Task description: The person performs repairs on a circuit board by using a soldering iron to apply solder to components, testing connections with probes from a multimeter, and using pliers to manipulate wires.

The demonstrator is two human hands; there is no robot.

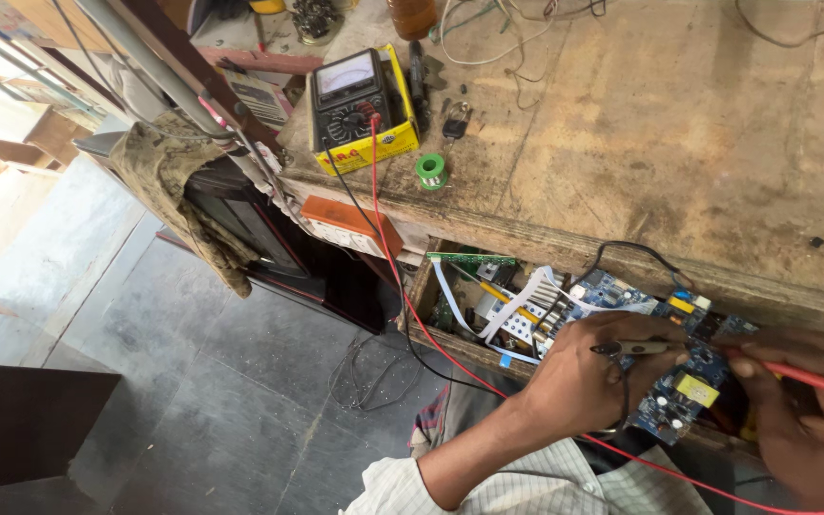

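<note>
Left hand (579,381): closed round the black probe (636,348), tip laid across the blue board (684,372).
Right hand (808,420): pinched shut on the red probe (798,375), tip down at the board's right part.
Board: propped at the open drawer (431,319) under the surface (679,143), held between both hands, not clamped.
Meter (360,105): sat up on the surface in its yellow case, well apart from the hands, dial angled away.
Slip risk: tips close among crowded parts; could have bridged two points with one small wobble.
Lead risk: red lead (383,229) hung slack off the edge; a snag might have tugged the meter toward the drop.
Reading risk: eyes down on the board, needle possibly missed.
Solder reel (430,171): near the edge, could have rolled.
</note>
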